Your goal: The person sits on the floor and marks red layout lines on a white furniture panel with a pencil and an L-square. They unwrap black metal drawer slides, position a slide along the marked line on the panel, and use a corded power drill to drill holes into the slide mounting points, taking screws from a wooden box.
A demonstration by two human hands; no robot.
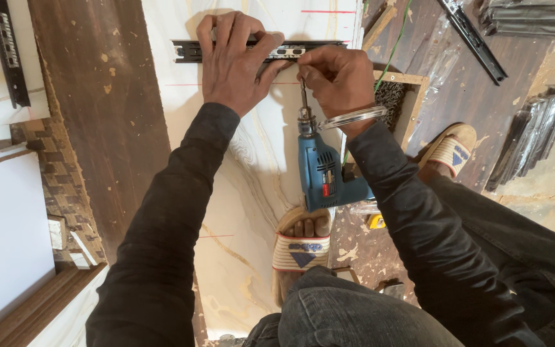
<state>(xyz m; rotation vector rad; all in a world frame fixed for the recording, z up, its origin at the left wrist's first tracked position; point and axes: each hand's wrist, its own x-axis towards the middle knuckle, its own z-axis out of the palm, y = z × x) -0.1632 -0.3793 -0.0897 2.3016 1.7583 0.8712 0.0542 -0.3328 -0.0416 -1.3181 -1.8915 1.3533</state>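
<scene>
A black metal drawer slide (316,48) lies across a white marble-patterned board (252,167). My left hand (232,61) is spread over the slide's middle and presses it down, fingers hooked over its far edge. My right hand (335,77) is pinched at the slide's lower edge, right at the tip of a drill bit (303,96). Whatever small thing sits between those fingertips is hidden. The bit belongs to a blue electric drill (325,177) lying on the board, chuck pointing toward the slide. A metal bangle (354,117) circles my right wrist.
My sandalled feet (303,247) (451,151) rest on the board's near end and on the floor. More black slides lie at the top right (473,35), right (534,138) and top left (8,51). A small wooden box (412,106) sits beside my right hand. A dark wooden plank (104,109) runs along the left.
</scene>
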